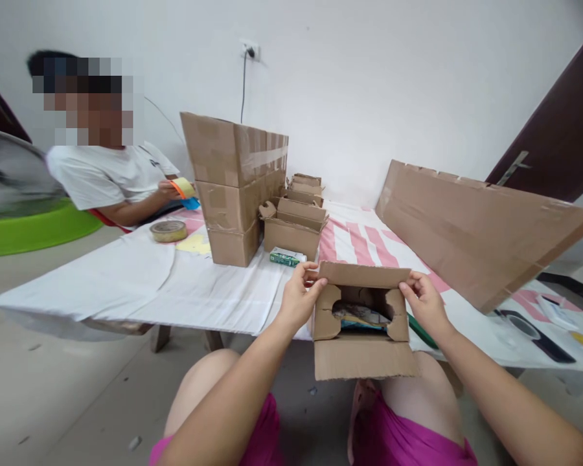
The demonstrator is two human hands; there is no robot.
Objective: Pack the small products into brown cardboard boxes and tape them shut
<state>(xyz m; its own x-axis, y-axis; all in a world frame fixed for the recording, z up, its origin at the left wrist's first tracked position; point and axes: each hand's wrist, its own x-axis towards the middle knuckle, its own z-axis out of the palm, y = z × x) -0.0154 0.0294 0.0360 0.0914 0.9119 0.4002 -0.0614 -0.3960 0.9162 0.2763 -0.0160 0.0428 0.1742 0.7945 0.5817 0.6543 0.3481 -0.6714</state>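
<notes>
Far left: A fan (10,175) is standing at the left edge of the frame, over a green basin (34,230).
Upper left: Another person (111,178) in a white shirt is sitting at the low table (126,278), one hand gripping an orange tape dispenser (183,189). A tape roll (168,230) is lying flat on the cloth just below that hand, within its reach.
Centre back: Tall stacked cartons (236,188) are standing upright, with a row of folded little boxes (294,226) beside them and a green packet (285,257) lying in front.
Left hand: The left hand (298,301) is pinching the left corner of the top flap, thumb and fingers closed on the card.
Box: The small cardboard box (362,323) is hanging between the two hands in the lower centre, over the wearer's knees and against the table's near edge. Its opening is facing the camera, and the side flaps are folded inward over something coloured that is partly hidden.
Right hand: The right hand (425,304) is clamping the flap's right corner the same way, likely so that the flap is staying lifted and level.
Right: A long flat cardboard sheet (480,226) is leaning across the table, and a second tape ring (517,323) is lying near the right edge.
</notes>
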